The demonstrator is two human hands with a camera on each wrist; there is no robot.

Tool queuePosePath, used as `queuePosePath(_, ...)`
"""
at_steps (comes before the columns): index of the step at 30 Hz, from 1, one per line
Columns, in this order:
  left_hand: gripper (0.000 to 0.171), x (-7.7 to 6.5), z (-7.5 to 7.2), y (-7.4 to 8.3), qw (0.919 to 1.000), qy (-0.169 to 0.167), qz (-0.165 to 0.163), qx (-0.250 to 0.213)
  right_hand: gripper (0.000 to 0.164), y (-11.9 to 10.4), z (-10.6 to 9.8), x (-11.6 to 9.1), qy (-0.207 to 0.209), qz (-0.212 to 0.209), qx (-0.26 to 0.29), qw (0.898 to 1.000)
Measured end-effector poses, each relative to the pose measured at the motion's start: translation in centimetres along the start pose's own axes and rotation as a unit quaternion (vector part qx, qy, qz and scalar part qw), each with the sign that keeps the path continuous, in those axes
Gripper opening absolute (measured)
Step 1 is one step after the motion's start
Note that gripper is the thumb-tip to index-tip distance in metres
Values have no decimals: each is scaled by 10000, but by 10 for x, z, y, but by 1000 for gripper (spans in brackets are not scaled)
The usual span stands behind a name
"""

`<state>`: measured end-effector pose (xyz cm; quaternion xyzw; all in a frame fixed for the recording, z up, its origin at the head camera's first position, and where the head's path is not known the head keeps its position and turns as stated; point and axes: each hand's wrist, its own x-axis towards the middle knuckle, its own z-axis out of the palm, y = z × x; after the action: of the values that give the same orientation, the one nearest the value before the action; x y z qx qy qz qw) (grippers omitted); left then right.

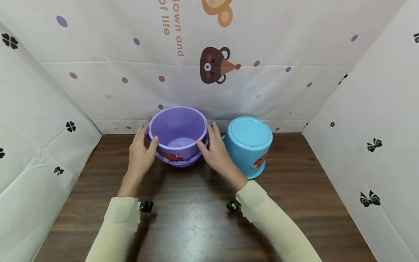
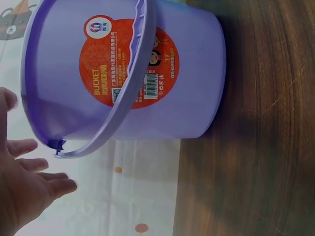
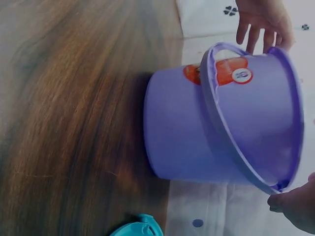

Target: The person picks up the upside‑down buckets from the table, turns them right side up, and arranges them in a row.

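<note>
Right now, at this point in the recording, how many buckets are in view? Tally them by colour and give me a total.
Purple bucket: 1
Light blue bucket: 1
Total: 2

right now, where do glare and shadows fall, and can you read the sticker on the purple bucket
Head view: glare whitens the table between the sleeves, with shadows beside them; left wrist view: the sticker shows BUCKET, finest print too small; right wrist view: shadow at the base of the purple bucket, sticker unreadable.
</note>
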<state>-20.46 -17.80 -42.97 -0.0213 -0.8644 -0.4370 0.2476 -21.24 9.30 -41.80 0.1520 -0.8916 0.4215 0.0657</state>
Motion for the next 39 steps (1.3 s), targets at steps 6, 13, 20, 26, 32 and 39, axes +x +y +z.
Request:
queuePosePath(6, 58, -8, -2, 11, 9979, 325, 540, -130, 69, 2, -15, -21, 245, -497, 342, 9979)
queuePosePath(13, 55, -19, 1, 30, 9906, 601, 1180, -335, 64, 11, -33, -46, 435, -918, 1150, 9882)
queuePosePath(20, 54, -30, 6, 46, 9825, 558, 1721, -451, 63, 22, -54, -60, 536, -1397, 1837, 9715)
queuePosePath(26, 55, -38, 11, 63, 9739, 360, 2144, -652, 66, 29, -77, -73, 708, -1659, 1940, 9643)
queuePosePath(32, 51, -46, 22, 77, 9586, 97, 2701, -893, 67, 42, -101, -81, 939, -2028, 1902, 9560)
queuePosePath(39, 53, -53, 35, 88, 9482, -493, 2992, -949, 62, 61, -130, -87, 1088, -2346, 2048, 9440)
